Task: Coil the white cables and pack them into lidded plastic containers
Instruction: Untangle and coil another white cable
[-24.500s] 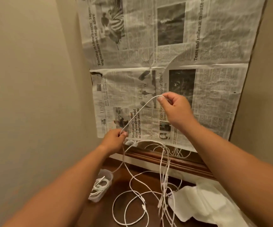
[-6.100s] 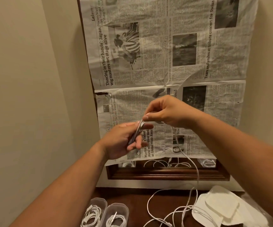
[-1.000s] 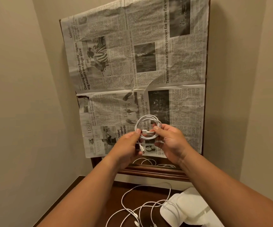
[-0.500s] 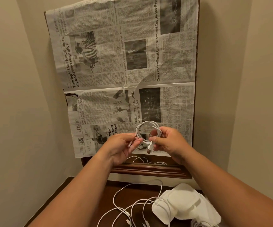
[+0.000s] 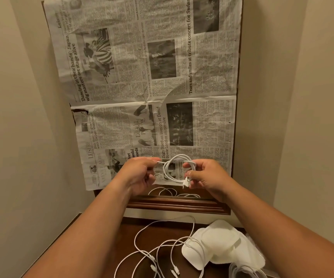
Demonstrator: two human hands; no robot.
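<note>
A small coil of white cable [image 5: 172, 169] hangs in the air in front of the newspaper-covered mirror. My right hand [image 5: 206, 175] pinches the coil on its right side, with one plug end sticking out below my thumb. My left hand [image 5: 140, 173] grips a short straight end of the same cable and holds it out to the left. Loose white cables [image 5: 158, 255] lie tangled on the dark wooden table [image 5: 126, 237] below. A stack of white plastic lids [image 5: 220, 243] rests on the table at the right. A clear container rim [image 5: 246, 269] shows at the bottom right.
A mirror with a dark wood frame [image 5: 178, 205] leans on the wall, covered with newspaper [image 5: 152, 87]; its bare bottom strip reflects cables. Beige walls close in on the left and right.
The cable went from a long strand to a small coil. In the last second my left hand pulled its end out to the left, and the view tilted slightly down.
</note>
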